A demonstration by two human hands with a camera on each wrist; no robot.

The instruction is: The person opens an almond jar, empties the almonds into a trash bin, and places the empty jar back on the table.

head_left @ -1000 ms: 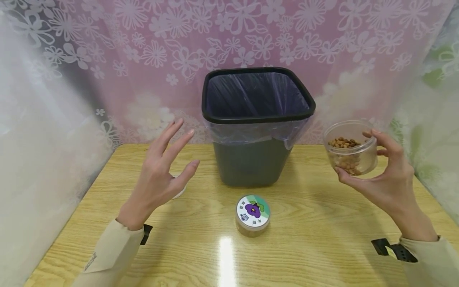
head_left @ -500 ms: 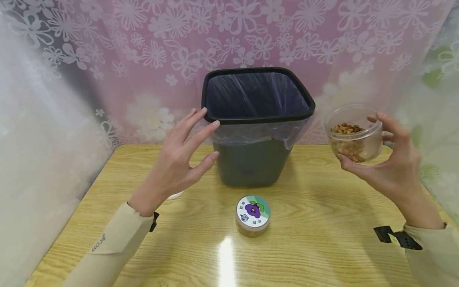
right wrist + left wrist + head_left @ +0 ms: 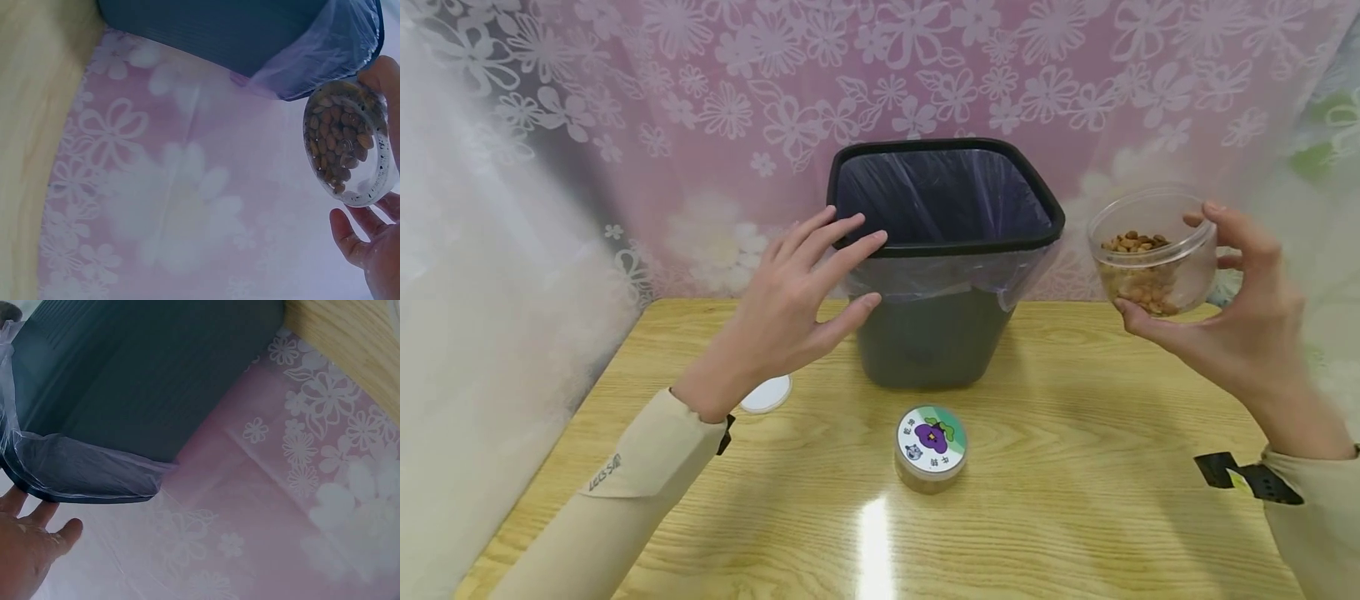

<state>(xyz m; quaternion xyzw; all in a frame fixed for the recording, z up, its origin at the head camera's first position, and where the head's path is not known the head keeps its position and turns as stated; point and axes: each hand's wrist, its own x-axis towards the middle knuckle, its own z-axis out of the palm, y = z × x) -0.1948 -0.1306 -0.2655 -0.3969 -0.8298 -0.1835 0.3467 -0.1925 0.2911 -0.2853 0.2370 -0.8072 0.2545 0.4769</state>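
Note:
My right hand (image 3: pixel 1247 308) grips a clear round plastic jar (image 3: pixel 1187 279) without a lid, thumb low on its near side and fingers at the far rim. Brown nuts that look like almonds (image 3: pixel 337 134) partly fill the jar, which is raised above the table to the right of the bin. At the left front corner of the dark trash bin (image 3: pixel 932 333), my left hand (image 3: pixel 790 300) has its fingers spread, the tips overlapping the black rim in the head view. In the left wrist view, the left fingers (image 3: pixel 44 512) are right at that rim.
A purplish plastic bag (image 3: pixel 925 275) lines the bin. In front of it stands a small lidded jar (image 3: pixel 931 446) with a flower label. Under the left forearm lies a white round lid (image 3: pixel 767 394). A pink floral curtain (image 3: pixel 722 125) hangs behind the wooden table (image 3: pixel 1045 500).
The left hand has moved right and up to the bin's rim. My right hand has raised the jar of nuts and shifted it slightly right. The bin and the lidded jar stay put.

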